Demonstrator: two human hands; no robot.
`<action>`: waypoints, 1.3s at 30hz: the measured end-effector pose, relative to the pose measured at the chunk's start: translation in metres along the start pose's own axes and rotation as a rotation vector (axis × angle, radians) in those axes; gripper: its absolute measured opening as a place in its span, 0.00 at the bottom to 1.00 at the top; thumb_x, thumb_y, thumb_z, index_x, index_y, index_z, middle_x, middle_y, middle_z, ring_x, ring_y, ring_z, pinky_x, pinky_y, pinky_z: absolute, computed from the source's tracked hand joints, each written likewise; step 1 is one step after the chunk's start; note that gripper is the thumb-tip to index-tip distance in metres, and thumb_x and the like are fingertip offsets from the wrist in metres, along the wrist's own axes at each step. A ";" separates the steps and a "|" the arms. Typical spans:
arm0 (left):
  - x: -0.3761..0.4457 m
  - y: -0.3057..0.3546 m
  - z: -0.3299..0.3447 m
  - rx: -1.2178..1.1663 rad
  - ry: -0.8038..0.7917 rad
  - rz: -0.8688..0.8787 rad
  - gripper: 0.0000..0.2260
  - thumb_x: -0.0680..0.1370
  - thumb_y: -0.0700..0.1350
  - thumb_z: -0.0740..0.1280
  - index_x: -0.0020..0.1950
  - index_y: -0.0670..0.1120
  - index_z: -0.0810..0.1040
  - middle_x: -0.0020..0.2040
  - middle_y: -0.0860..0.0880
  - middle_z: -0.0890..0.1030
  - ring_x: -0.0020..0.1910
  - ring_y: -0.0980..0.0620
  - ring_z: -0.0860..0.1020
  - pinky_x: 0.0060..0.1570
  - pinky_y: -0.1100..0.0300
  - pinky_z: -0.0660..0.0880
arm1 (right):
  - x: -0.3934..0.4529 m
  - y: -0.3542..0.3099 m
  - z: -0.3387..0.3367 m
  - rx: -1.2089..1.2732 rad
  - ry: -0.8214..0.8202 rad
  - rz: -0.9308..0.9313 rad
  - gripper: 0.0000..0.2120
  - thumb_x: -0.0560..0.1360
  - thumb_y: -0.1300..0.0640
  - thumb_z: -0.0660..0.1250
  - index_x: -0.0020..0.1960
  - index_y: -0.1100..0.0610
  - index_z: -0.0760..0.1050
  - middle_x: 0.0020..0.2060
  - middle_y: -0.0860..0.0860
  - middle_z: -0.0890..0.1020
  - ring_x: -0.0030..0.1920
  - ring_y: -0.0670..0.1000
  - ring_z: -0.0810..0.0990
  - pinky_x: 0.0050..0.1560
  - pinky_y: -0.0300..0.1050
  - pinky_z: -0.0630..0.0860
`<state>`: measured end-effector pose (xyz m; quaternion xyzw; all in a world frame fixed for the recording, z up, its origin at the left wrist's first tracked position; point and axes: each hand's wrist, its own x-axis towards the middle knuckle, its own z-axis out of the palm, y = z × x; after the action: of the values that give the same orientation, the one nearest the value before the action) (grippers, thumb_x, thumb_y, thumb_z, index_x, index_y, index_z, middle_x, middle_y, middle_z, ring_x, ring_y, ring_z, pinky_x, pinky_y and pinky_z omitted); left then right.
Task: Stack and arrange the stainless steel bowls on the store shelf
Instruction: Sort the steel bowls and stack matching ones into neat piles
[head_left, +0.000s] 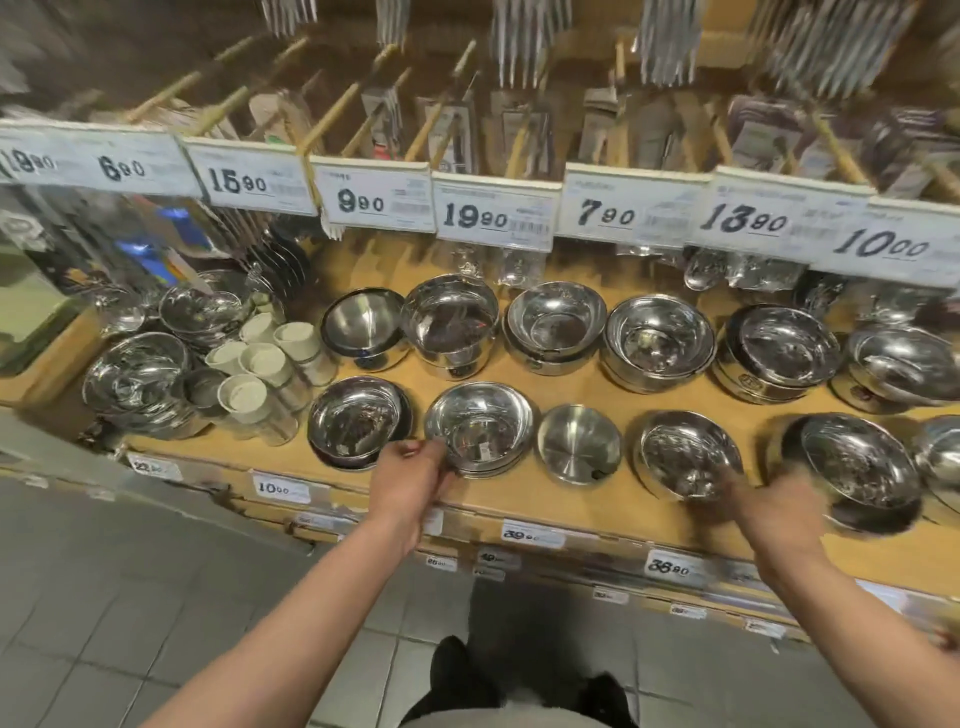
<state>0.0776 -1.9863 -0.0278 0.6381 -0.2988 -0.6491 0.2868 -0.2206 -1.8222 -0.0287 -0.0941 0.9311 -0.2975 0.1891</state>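
Wooden store shelving (582, 395) is carrying two rows of shiny stainless steel bowls, some sitting in short stacks. At the front edge, the left hand (415, 480) is pinching the near rim of a round polished steel bowl stack (480, 434), fingers curling over its lip. The right hand (769, 512) is blurring with motion against the near edge of another shiny steel bowl (688, 454); whether it is gripping is unclear. Between those two bowls a small brushed-steel flat-bottomed bowl (579, 441) is sitting apart. Cream-lidded glass jars (262, 374) are crowding the left end, and white price cards (491, 215) are hanging along the rail above, partly screening packaged utensils (457, 130).
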 end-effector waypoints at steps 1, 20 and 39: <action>0.004 0.004 -0.001 0.051 -0.011 0.015 0.13 0.80 0.42 0.70 0.61 0.37 0.74 0.52 0.40 0.84 0.44 0.46 0.84 0.51 0.52 0.83 | -0.012 -0.010 0.004 -0.001 0.027 -0.115 0.28 0.74 0.50 0.76 0.65 0.67 0.75 0.56 0.64 0.81 0.58 0.64 0.79 0.56 0.59 0.75; 0.026 0.029 0.004 0.670 0.064 0.412 0.12 0.73 0.44 0.77 0.47 0.47 0.74 0.37 0.55 0.75 0.34 0.61 0.71 0.33 0.61 0.65 | -0.085 -0.105 0.116 0.029 -0.441 -0.305 0.08 0.75 0.65 0.71 0.54 0.62 0.81 0.31 0.46 0.81 0.21 0.33 0.76 0.25 0.24 0.68; 0.036 0.031 0.007 0.929 -0.030 0.419 0.22 0.76 0.38 0.72 0.69 0.42 0.72 0.56 0.44 0.82 0.50 0.47 0.78 0.45 0.58 0.71 | -0.090 -0.109 0.126 -0.149 -0.381 -0.363 0.16 0.73 0.60 0.74 0.59 0.62 0.78 0.49 0.57 0.85 0.50 0.56 0.84 0.47 0.47 0.79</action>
<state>0.0697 -2.0337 -0.0277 0.6152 -0.6814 -0.3856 0.0924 -0.0801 -1.9494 -0.0323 -0.3275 0.8659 -0.2339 0.2970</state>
